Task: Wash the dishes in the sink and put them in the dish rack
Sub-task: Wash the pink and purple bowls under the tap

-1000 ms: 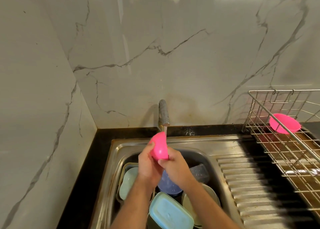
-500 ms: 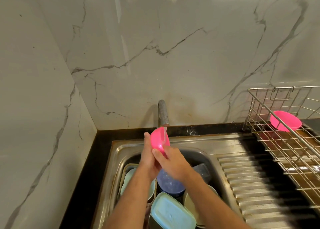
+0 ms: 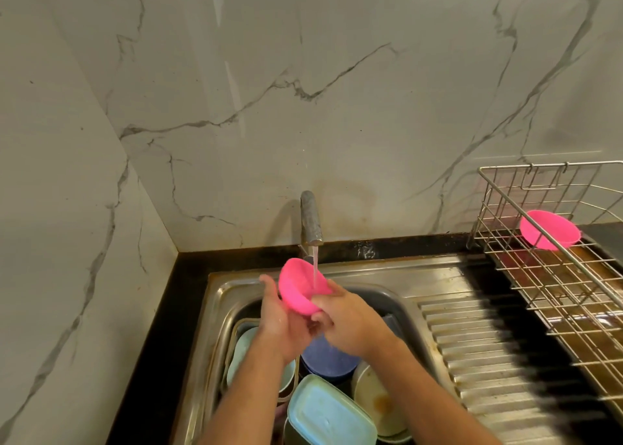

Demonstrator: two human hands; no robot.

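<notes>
Rinse step: pink bowl [image 3: 301, 289] directly under the tap [image 3: 312, 222], stream running into it. Left hand [image 3: 279, 320] fingers clamped on its underside, right hand [image 3: 347, 323] fingers pinching its near rim. Vs 0.5 s ago, bowl tipped opening-up. Next, probably: drain, carry to dish rack [image 3: 553, 276] right of tap.

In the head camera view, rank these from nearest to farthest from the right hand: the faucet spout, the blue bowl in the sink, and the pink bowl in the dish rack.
Measured from the right hand:
1. Blue bowl in the sink, just below the hand, partly under the wrist.
2. Faucet spout, above and behind the hand, at the back of the sink.
3. Pink bowl in the dish rack, far off to the right.
</notes>
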